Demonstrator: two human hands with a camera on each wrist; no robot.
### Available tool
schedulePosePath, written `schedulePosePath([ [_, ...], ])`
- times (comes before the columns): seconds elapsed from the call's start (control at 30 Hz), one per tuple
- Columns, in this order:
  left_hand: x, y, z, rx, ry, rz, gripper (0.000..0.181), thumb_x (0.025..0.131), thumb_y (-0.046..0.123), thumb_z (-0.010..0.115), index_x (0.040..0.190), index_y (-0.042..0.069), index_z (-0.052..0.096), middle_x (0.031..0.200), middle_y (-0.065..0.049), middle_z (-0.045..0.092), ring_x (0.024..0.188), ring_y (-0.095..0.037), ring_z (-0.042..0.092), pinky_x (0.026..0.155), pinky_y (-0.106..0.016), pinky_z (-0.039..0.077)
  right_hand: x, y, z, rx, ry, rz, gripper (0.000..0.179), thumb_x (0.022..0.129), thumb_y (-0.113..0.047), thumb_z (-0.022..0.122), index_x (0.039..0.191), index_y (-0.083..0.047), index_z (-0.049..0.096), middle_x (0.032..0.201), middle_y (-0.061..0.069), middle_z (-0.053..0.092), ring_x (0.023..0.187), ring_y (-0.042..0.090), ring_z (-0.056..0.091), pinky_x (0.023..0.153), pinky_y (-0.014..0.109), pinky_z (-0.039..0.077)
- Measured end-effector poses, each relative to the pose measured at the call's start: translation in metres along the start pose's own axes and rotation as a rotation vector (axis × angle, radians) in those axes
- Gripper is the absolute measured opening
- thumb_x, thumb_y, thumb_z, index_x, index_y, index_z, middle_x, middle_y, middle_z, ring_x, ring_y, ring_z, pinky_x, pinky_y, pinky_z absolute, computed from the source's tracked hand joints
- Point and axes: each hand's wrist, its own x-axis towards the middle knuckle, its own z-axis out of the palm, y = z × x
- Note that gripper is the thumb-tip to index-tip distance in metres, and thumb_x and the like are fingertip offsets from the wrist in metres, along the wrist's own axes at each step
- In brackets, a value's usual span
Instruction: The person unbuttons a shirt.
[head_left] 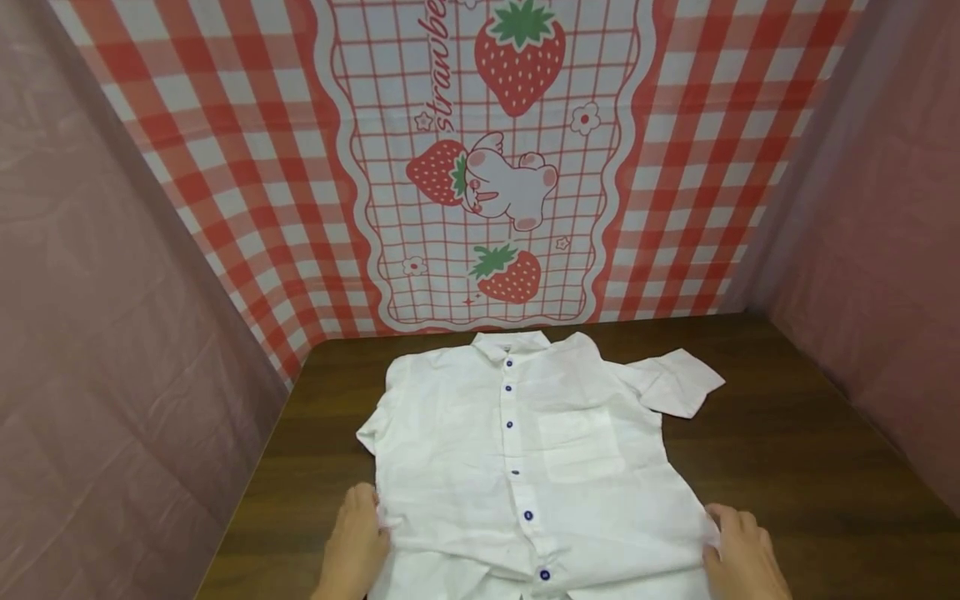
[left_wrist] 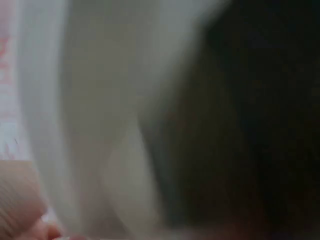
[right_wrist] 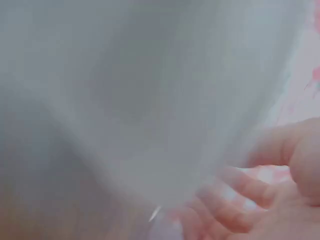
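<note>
A white short-sleeved shirt [head_left: 457,450] with blue buttons lies front up, its collar toward the back edge of the table. My left hand [head_left: 354,542] pinches the left side of the shirt low down, while my right hand [head_left: 746,554] pinches the opposite side at about the same height. Creases run across the cloth between the two hands. The right sleeve [head_left: 678,382] is spread outward; the left sleeve is mostly folded in. Blurred white cloth fills much of both wrist views, with the right fingers [right_wrist: 235,200] curled at its edge.
The shirt is on a dark wooden table [head_left: 810,450]. Behind it hangs a red-and-white checked cloth [head_left: 690,167] with strawberry prints. Pink curtains [head_left: 112,333] close off both sides.
</note>
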Motion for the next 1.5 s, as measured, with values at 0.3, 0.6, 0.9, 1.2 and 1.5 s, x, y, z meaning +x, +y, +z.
schedulePosePath([
  [0.3,-0.012,0.059,0.037,0.051,-0.225,0.464,0.03,0.092,0.028,0.054,0.116,0.011,0.058,0.119,-0.009,0.058,0.109,-0.033,0.054,0.087,-0.046,0.045,-0.006,-0.088,0.047,0.036,0.183,-0.388,0.029,0.068,-0.01,0.077,0.094,-0.014,0.065,0.096,-0.001,0.057,0.08,0.02,0.052,0.065,0.034,0.043],
  [0.6,0.005,0.064,0.057,0.181,-0.449,0.393,0.059,0.089,0.054,0.044,0.139,0.023,0.044,0.147,-0.017,0.034,0.129,-0.056,0.026,0.094,-0.07,0.028,0.009,-0.102,0.074,-0.08,-0.325,-0.226,0.053,0.083,-0.04,0.063,0.128,-0.013,0.055,0.143,0.018,0.039,0.129,0.053,0.027,0.091,0.076,0.021],
  [0.9,0.033,0.065,0.058,0.11,-0.496,0.333,0.058,0.09,0.048,0.048,0.14,0.018,0.042,0.148,-0.017,0.032,0.132,-0.054,0.02,0.099,-0.07,0.022,0.03,-0.105,0.067,0.036,-0.291,-0.248,0.049,0.084,-0.032,0.065,0.123,-0.005,0.057,0.141,0.023,0.04,0.13,0.052,0.028,0.093,0.075,0.02],
  [1.2,0.002,0.078,0.037,-0.031,-0.174,0.546,0.023,0.082,0.032,0.068,0.091,0.013,0.061,0.096,0.0,0.055,0.089,-0.014,0.052,0.077,-0.027,0.046,0.009,-0.113,0.059,0.037,-0.048,-0.436,0.022,0.071,-0.023,0.076,0.066,-0.022,0.055,0.07,-0.015,0.042,0.067,0.005,0.041,0.058,0.024,0.032],
  [1.5,-0.024,0.082,0.045,0.284,-0.328,0.647,0.028,0.075,0.039,0.07,0.093,0.019,0.065,0.084,0.007,0.049,0.072,-0.007,0.043,0.06,-0.019,0.038,-0.004,-0.109,0.067,-0.171,-0.21,-0.441,0.034,0.064,-0.021,0.079,0.079,-0.015,0.048,0.073,-0.007,0.039,0.065,0.011,0.037,0.055,0.024,0.027],
])
